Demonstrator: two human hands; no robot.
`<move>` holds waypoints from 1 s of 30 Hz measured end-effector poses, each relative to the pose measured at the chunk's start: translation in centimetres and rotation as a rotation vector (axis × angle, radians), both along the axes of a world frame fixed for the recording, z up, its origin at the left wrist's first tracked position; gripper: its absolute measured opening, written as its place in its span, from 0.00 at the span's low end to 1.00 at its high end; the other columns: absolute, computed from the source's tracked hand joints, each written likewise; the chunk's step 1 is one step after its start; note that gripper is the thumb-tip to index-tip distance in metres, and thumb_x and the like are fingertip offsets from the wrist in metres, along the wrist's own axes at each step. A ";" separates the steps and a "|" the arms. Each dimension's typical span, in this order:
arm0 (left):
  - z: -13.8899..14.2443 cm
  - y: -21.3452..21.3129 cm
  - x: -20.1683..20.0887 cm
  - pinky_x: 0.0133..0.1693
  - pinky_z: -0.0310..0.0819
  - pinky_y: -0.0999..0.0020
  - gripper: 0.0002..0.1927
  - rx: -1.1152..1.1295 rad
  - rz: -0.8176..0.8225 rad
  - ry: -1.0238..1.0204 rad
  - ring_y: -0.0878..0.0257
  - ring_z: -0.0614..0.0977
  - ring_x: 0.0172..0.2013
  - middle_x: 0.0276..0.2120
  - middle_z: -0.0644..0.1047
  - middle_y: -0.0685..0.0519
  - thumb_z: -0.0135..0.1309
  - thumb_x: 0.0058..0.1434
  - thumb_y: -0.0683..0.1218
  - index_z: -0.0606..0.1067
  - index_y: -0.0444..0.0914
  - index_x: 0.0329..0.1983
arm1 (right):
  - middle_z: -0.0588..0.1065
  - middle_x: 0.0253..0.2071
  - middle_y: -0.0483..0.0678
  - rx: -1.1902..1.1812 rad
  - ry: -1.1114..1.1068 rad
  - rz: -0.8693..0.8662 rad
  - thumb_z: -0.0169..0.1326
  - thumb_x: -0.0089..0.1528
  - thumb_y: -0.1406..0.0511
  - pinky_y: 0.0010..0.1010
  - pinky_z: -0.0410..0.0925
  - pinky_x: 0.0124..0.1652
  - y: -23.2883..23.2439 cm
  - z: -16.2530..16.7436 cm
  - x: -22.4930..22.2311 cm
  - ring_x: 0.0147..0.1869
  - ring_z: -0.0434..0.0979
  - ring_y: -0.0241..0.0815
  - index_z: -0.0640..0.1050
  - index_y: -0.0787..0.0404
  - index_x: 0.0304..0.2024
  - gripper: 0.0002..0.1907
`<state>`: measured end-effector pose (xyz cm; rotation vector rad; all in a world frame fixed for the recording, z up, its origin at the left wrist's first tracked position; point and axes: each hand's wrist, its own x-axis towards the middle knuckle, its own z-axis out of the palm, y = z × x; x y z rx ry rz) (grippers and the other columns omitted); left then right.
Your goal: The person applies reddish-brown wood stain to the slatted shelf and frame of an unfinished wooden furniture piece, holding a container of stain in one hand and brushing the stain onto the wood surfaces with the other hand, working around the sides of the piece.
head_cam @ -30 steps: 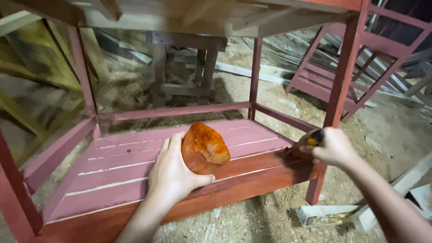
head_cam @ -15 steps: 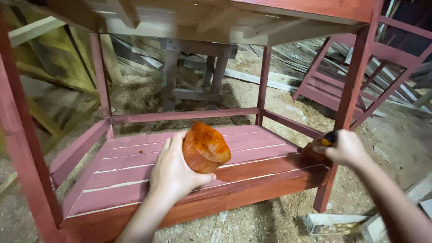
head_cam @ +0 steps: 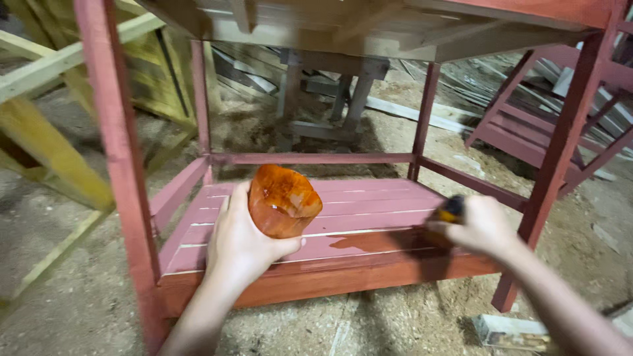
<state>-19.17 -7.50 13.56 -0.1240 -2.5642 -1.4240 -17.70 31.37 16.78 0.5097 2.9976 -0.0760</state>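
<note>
My left hand (head_cam: 241, 240) grips an orange, paint-stained cup (head_cam: 283, 200) over the lower slatted shelf (head_cam: 369, 211) of a red-painted wooden table. My right hand (head_cam: 481, 225) is closed around a small brush with a dark and yellow handle (head_cam: 452, 209), held low against the front right part of that shelf. A darker, wet-looking patch (head_cam: 376, 240) spreads across the shelf's front slat to the left of the brush. The brush's bristles are hidden behind my hand.
Red table legs stand at front left (head_cam: 119, 165) and front right (head_cam: 560, 151), with the tabletop (head_cam: 369, 26) overhead. A second red frame (head_cam: 527, 132) lies at the right. Yellow-green timber frames (head_cam: 59, 132) stand left. Sawdust and plank offcuts (head_cam: 511, 329) cover the floor.
The view has shifted right, bringing the front left leg further into frame. Both hands stay at the shelf, the cup tilted slightly more upright and the brush hand lower against the front slat.
</note>
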 end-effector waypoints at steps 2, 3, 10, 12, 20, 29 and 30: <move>0.3 -1.1 0.8 0.51 0.73 0.52 0.52 -0.006 0.031 -0.001 0.48 0.78 0.52 0.48 0.77 0.46 0.77 0.26 0.52 0.67 0.43 0.58 | 0.82 0.28 0.49 -0.058 0.142 0.161 0.68 0.52 0.52 0.38 0.76 0.36 -4.5 -0.5 -0.6 0.31 0.84 0.45 0.87 0.52 0.35 0.16; 0.5 -1.8 1.3 0.51 0.72 0.52 0.53 -0.013 0.046 -0.005 0.48 0.78 0.52 0.47 0.77 0.46 0.78 0.26 0.53 0.67 0.44 0.59 | 0.82 0.28 0.49 -0.156 0.257 0.240 0.69 0.50 0.54 0.37 0.75 0.36 -6.9 -1.0 -1.2 0.32 0.84 0.44 0.85 0.55 0.34 0.16; 1.9 -6.2 3.8 0.53 0.72 0.55 0.54 -0.020 0.126 0.093 0.50 0.79 0.53 0.50 0.78 0.46 0.77 0.26 0.53 0.68 0.41 0.60 | 0.81 0.25 0.45 -0.904 0.369 0.243 0.65 0.52 0.62 0.32 0.73 0.32 -19.8 -6.1 -6.9 0.29 0.81 0.37 0.84 0.60 0.27 0.08; 2.2 -7.1 4.1 0.54 0.72 0.56 0.51 -0.022 0.155 0.096 0.52 0.80 0.54 0.50 0.79 0.47 0.77 0.26 0.53 0.70 0.41 0.58 | 0.80 0.25 0.45 -0.962 0.358 0.152 0.68 0.52 0.62 0.32 0.69 0.28 -19.2 -6.6 -8.1 0.27 0.77 0.37 0.82 0.61 0.25 0.10; 1.3 -8.7 4.1 0.52 0.74 0.57 0.53 0.047 0.191 0.105 0.53 0.82 0.52 0.50 0.80 0.46 0.78 0.27 0.53 0.69 0.40 0.60 | 0.77 0.25 0.51 -1.127 0.277 -0.328 0.56 0.63 0.69 0.35 0.71 0.26 -3.8 -5.7 -5.7 0.25 0.77 0.44 0.76 0.65 0.33 0.05; 1.4 -8.9 3.9 0.52 0.75 0.59 0.48 0.019 0.225 0.192 0.54 0.83 0.50 0.48 0.81 0.48 0.77 0.29 0.53 0.73 0.39 0.57 | 0.76 0.23 0.52 -1.348 0.183 -0.101 0.55 0.58 0.75 0.34 0.69 0.18 -25.4 -10.9 -10.5 0.21 0.78 0.43 0.73 0.65 0.28 0.05; 1.5 -9.1 4.0 0.52 0.75 0.59 0.49 0.004 0.226 0.215 0.54 0.83 0.50 0.49 0.81 0.47 0.78 0.28 0.53 0.72 0.39 0.58 | 0.76 0.23 0.51 -1.367 0.132 -0.090 0.57 0.58 0.73 0.32 0.69 0.18 -27.0 -11.0 -10.3 0.21 0.78 0.42 0.74 0.65 0.27 0.06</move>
